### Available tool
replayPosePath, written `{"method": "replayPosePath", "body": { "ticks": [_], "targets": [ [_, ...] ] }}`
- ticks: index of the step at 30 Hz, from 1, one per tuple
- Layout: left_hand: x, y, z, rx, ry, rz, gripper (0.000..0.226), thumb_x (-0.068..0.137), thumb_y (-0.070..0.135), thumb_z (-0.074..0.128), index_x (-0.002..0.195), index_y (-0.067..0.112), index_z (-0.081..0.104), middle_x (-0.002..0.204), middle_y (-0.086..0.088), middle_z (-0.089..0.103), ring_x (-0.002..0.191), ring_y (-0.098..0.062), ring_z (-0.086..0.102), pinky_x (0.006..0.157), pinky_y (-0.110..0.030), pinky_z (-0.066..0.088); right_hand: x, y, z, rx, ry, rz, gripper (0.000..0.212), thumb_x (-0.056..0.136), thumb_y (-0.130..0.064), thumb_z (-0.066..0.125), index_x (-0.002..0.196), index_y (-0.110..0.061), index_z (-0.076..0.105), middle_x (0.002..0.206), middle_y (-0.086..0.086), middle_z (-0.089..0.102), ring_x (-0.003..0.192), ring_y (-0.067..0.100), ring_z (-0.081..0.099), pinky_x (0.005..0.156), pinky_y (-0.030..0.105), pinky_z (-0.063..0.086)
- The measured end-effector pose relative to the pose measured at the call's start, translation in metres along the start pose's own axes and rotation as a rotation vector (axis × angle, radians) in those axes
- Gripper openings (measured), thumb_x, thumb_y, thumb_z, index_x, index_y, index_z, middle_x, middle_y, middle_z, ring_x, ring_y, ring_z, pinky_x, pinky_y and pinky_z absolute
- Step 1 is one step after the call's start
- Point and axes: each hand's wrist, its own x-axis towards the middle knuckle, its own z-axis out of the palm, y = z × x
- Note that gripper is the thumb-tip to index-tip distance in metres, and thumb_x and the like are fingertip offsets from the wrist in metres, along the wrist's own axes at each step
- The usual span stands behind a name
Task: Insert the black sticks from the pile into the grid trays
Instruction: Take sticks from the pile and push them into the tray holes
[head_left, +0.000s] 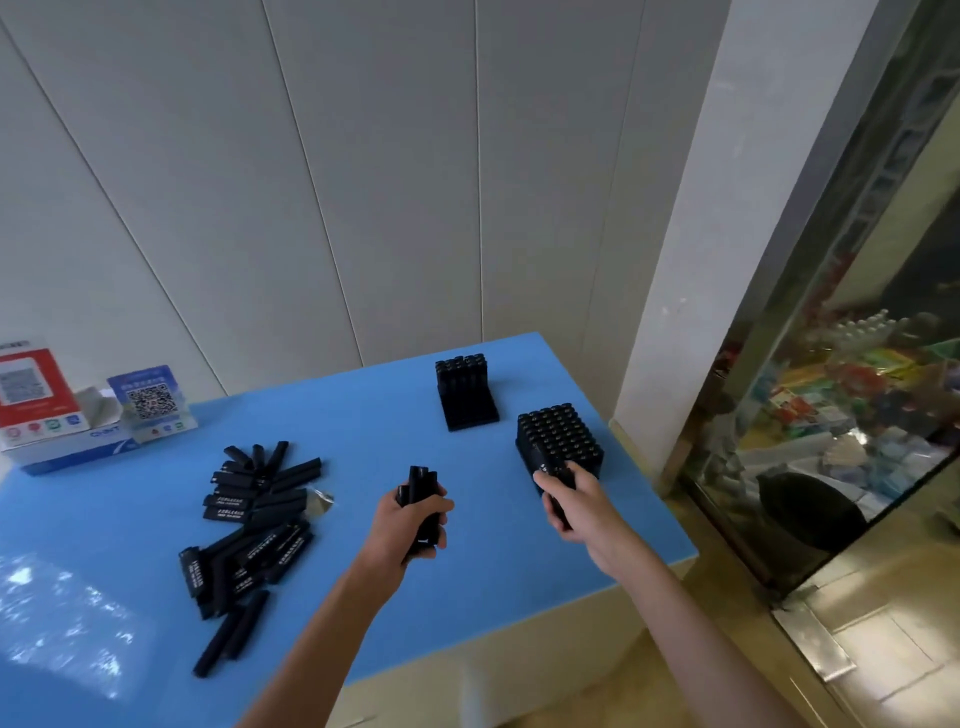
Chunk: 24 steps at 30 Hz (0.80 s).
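Two hands work above a blue table (130, 545), and the nearly full grid tray (561, 441) by the table's right edge serves as the landmark. The left hand (410, 525), well to the left of that tray, has its fingers wrapped round a small bundle of black sticks (418, 486) that stand up out of the fist. The right hand (574, 501) sits just in front of the tray, fingers and thumb pinching a single stick (558, 480) whose upper end touches or overlaps the tray's near edge; whether it is already in a slot cannot be told. Behind the tray, farther from the person, stands a second tray (467, 392) with sticks only along its back rows. Far to the left of the landmark lies the loose pile of sticks (254, 525), flat on the table. Beyond the pile, at the table's far left corner, are a white box (52, 441) and a blue QR-code sign (150, 397).
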Motion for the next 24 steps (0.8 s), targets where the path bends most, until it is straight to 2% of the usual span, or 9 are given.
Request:
{"method": "replayPosePath", "body": {
  "ticks": [3, 7, 10, 14, 18, 21, 24],
  "targets": [
    [0.029, -0.002, 0.011, -0.078, -0.002, -0.015, 0.012, 0.089, 0.001, 0.069, 0.097, 0.005, 0.061, 0.075, -0.013, 0.055, 0.056, -0.027, 0.055, 0.051, -0.033, 0.05, 0.03, -0.011, -0.009, -0.06, -0.013, 0.011, 0.037, 0.095, -0.035, 0.065, 0.115, -0.025, 0.036, 0.067, -0.002, 0.054, 0.05, 0.011, 0.044, 0.046, 0.022, 0.033],
    [0.065, -0.002, 0.023, -0.18, 0.033, -0.029, 0.012, 0.088, 0.0, 0.07, 0.098, 0.003, 0.062, 0.073, -0.013, 0.057, 0.06, -0.028, 0.059, 0.066, -0.043, 0.06, 0.071, -0.034, -0.022, -0.128, -0.037, 0.02, 0.029, 0.096, -0.033, 0.065, 0.108, -0.021, 0.042, 0.066, -0.002, 0.054, 0.049, 0.012, 0.044, 0.046, 0.023, 0.032],
    [0.088, 0.004, 0.028, -0.21, 0.054, -0.039, 0.014, 0.088, -0.001, 0.07, 0.099, 0.003, 0.062, 0.073, -0.011, 0.058, 0.059, -0.026, 0.059, 0.064, -0.039, 0.059, 0.101, -0.05, -0.024, -0.155, -0.05, 0.03, 0.02, 0.097, -0.03, 0.064, 0.096, -0.016, 0.05, 0.066, -0.002, 0.053, 0.049, 0.012, 0.043, 0.046, 0.022, 0.031],
    [0.118, 0.014, 0.033, -0.211, 0.094, -0.049, 0.02, 0.087, 0.001, 0.073, 0.103, 0.002, 0.062, 0.077, -0.011, 0.06, 0.058, -0.026, 0.059, 0.063, -0.038, 0.058, 0.138, -0.064, -0.019, -0.175, -0.067, 0.0, 0.021, 0.097, -0.025, 0.062, 0.089, -0.015, 0.047, 0.07, 0.002, 0.053, 0.048, 0.014, 0.041, 0.04, 0.021, 0.025],
    [0.136, 0.019, 0.043, -0.265, 0.148, -0.087, 0.02, 0.086, 0.008, 0.077, 0.099, 0.003, 0.062, 0.082, -0.013, 0.057, 0.056, -0.025, 0.058, 0.063, -0.037, 0.058, 0.159, -0.069, -0.007, -0.219, -0.171, 0.027, 0.017, 0.097, -0.023, 0.062, 0.097, -0.013, 0.048, 0.067, 0.0, 0.052, 0.048, 0.012, 0.04, 0.043, 0.022, 0.025],
    [0.152, 0.027, 0.051, -0.279, 0.197, -0.11, 0.028, 0.085, 0.02, 0.081, 0.096, 0.003, 0.062, 0.079, -0.011, 0.057, 0.054, -0.023, 0.057, 0.063, -0.036, 0.057, 0.177, -0.076, 0.005, -0.297, -0.247, 0.036, 0.027, 0.096, -0.026, 0.062, 0.111, -0.01, 0.046, 0.071, 0.001, 0.051, 0.052, 0.012, 0.041, 0.045, 0.023, 0.028],
    [0.163, 0.032, 0.057, -0.344, 0.245, -0.14, 0.037, 0.081, 0.03, 0.085, 0.095, 0.002, 0.065, 0.075, -0.009, 0.057, 0.054, -0.022, 0.057, 0.064, -0.035, 0.057, 0.186, -0.081, 0.015, -0.408, -0.319, 0.019, 0.033, 0.096, -0.031, 0.061, 0.119, -0.018, 0.041, 0.078, 0.002, 0.051, 0.056, 0.01, 0.042, 0.048, 0.023, 0.033]
  ]
}}
